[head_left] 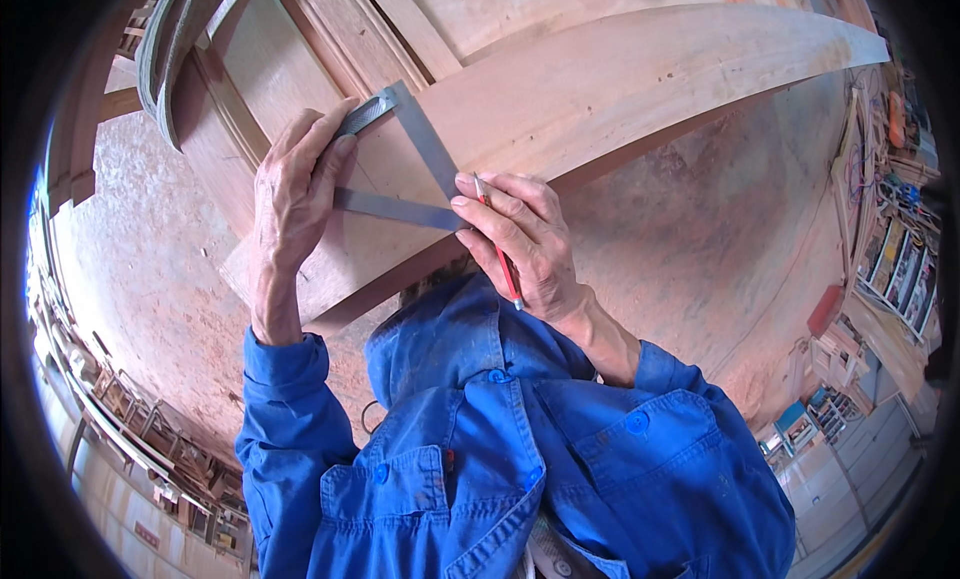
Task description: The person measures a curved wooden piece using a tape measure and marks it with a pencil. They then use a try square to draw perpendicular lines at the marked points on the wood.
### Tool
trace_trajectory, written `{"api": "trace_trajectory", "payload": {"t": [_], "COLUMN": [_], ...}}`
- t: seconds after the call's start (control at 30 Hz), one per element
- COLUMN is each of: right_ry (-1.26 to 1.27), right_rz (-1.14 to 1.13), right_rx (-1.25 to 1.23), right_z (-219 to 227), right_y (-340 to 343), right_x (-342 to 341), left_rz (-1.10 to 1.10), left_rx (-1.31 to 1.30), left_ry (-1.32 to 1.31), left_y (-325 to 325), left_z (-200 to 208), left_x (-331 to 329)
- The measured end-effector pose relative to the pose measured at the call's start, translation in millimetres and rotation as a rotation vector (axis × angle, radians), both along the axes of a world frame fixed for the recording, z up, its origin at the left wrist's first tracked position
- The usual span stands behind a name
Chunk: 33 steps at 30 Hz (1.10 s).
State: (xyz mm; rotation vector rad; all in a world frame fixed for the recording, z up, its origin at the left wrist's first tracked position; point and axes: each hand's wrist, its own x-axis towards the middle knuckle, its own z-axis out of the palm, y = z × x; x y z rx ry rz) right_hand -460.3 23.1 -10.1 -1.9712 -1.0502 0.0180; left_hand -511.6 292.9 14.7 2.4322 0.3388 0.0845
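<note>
A metal carpenter's square (426, 141) lies over the left part of a long, curved wooden board (620, 89). My left hand (290, 189) is closed round its thick stock, thumb towards me. A second flat metal bar (395, 209) runs from beside that thumb to the square's near right corner; whether it is part of the square I cannot tell. My right hand (535, 244) pinches a red pencil (509, 274), its pointed end upward between the fingers. The fingertips of that hand touch the metal corner at the board's near edge.
More boards and mouldings (345, 39) lie beyond the curved board. Curved wooden pieces (165, 64) stand at the far left. Dusty floor (690, 249) stretches below the work. Tools and offcuts crowd a rack (900, 279) at the right; stacked timber (165, 449) lines the lower left.
</note>
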Motion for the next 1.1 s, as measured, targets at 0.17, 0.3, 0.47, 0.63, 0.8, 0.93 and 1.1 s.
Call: {"api": "trace_trajectory", "payload": {"t": [0.17,0.3,0.47,0.63,0.8,0.93,1.1], "right_ry": [-0.004,0.053,0.2,0.596,0.481,0.425,0.409], "right_rz": [0.013,0.011,0.038,-0.221,-0.147,-0.128,-0.138], "right_rx": [-0.009,0.007,0.074,0.188,0.262,0.258,0.258], "right_z": [0,10,30,30,19,16,14], "right_y": [-2,0,7,47,49,45,45], "right_x": [3,4,28,38,49,50,50], "left_rz": [0.012,0.012,0.036,0.032,0.044,0.03,0.039], "left_rx": [-0.016,-0.025,-0.044,-0.031,-0.06,-0.058,-0.099], "left_ry": [0.004,0.003,0.037,0.006,0.022,0.005,0.024], "left_y": [-3,-1,-3,-3,-2,-1,-2], "left_z": [4,3,9,7,8,5,8], "left_x": [-1,0,1,2,2,2,4]}}
